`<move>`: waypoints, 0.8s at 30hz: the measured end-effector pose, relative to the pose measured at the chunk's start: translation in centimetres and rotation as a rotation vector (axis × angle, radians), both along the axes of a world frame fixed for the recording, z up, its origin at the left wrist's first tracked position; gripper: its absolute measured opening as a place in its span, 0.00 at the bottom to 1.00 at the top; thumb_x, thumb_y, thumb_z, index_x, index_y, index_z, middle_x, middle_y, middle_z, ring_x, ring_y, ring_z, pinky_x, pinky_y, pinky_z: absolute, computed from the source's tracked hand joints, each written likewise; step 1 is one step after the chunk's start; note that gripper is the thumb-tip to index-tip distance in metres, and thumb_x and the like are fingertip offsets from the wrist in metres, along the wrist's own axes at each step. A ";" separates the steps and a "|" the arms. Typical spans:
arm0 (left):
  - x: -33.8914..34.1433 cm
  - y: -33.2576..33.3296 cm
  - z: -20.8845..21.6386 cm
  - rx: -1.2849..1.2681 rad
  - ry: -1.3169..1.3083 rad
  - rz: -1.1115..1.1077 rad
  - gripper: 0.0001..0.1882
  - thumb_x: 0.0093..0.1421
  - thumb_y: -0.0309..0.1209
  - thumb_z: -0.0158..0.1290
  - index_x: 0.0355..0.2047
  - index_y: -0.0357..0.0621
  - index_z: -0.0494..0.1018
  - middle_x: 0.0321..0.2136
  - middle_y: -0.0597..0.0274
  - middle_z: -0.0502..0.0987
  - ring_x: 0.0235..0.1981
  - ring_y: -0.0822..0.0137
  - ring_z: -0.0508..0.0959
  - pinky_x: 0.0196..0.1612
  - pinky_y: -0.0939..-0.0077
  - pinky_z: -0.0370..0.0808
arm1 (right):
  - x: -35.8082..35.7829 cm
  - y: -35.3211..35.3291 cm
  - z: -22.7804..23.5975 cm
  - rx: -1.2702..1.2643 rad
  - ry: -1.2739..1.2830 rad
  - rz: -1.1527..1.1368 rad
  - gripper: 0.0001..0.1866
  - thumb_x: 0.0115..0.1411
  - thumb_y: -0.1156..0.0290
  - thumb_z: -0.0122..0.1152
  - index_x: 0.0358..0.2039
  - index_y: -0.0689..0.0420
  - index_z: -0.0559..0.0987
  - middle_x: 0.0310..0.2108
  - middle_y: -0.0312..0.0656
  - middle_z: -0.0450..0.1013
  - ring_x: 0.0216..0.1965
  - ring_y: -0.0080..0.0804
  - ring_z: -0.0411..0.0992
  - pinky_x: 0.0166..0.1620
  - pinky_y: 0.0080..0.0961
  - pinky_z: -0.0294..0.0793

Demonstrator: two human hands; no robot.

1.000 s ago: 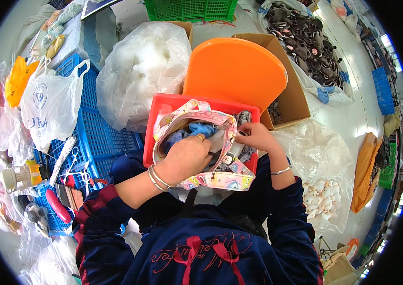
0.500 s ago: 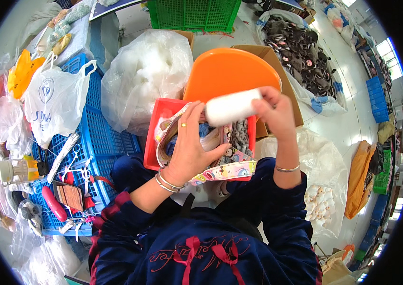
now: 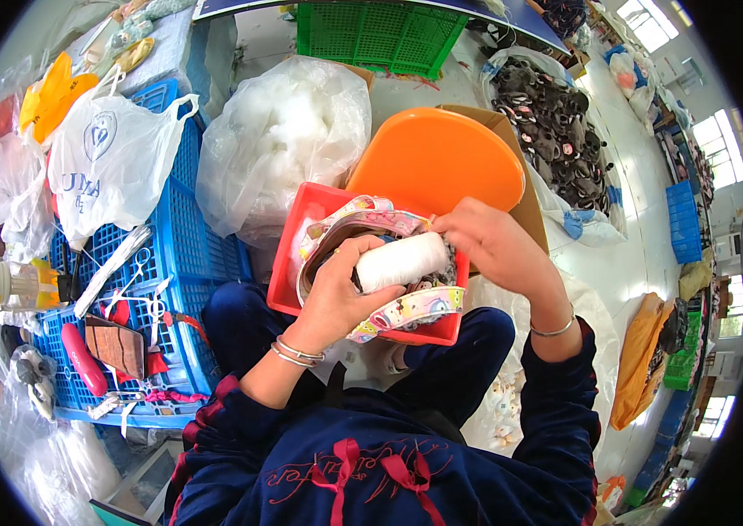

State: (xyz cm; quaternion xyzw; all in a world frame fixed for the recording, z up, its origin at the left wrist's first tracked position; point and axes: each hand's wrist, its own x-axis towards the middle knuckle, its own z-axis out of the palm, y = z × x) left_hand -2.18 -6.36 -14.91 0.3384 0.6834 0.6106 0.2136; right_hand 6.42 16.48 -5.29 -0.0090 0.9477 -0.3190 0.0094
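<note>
A white spool of thread lies tilted in the mouth of an open pouch with a pastel cartoon print. My left hand is closed round the spool's left end, fingers above and thumb below. Beyond the spool's other end is my right hand, its fingertips pinched together at the pouch's far right rim. What they pinch is too small to make out. The pouch sits in a red plastic basket between my knees. Dark and grey contents show partly around the spool.
An orange stool seat stands just beyond the basket, beside a clear bag of white stuffing. Blue crates at left carry scissors and a pink tool handle. A sack of dark small items lies far right.
The white spool has come down and left, from my raised right hand into the pouch. My left hand has shifted from the pouch's rim to the spool; my right fingers now pinch at the rim.
</note>
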 end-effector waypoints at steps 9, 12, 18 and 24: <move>-0.4 -0.7 -0.6 0.086 -0.053 -0.073 0.30 0.48 0.28 0.70 0.50 0.39 0.69 0.45 0.54 0.74 0.48 0.58 0.76 0.53 0.69 0.72 | -1.1 -2.2 1.6 -0.003 -0.121 0.016 0.08 0.61 0.70 0.56 0.40 0.57 0.78 0.33 0.43 0.75 0.38 0.44 0.75 0.40 0.34 0.74; -0.5 -0.9 -0.6 0.095 -0.089 -0.077 0.31 0.48 0.27 0.70 0.51 0.39 0.69 0.46 0.54 0.74 0.49 0.58 0.76 0.53 0.69 0.72 | -1.4 -1.3 2.0 0.010 -0.052 0.218 0.05 0.59 0.73 0.60 0.35 0.58 0.78 0.30 0.41 0.75 0.36 0.41 0.74 0.40 0.32 0.74; -0.5 -1.1 -0.5 0.109 -0.039 -0.106 0.31 0.48 0.26 0.69 0.52 0.39 0.68 0.46 0.54 0.74 0.50 0.58 0.75 0.54 0.69 0.71 | -1.1 -0.9 2.1 -0.082 -0.043 0.179 0.04 0.55 0.75 0.63 0.30 0.60 0.78 0.31 0.41 0.74 0.35 0.38 0.74 0.38 0.30 0.73; -0.5 -1.1 -0.6 0.127 -0.018 -0.133 0.31 0.48 0.27 0.69 0.52 0.39 0.68 0.45 0.53 0.74 0.48 0.56 0.76 0.52 0.68 0.72 | -1.5 -1.4 1.3 -0.120 -0.007 0.237 0.03 0.54 0.77 0.62 0.30 0.61 0.78 0.31 0.42 0.72 0.34 0.38 0.73 0.37 0.29 0.72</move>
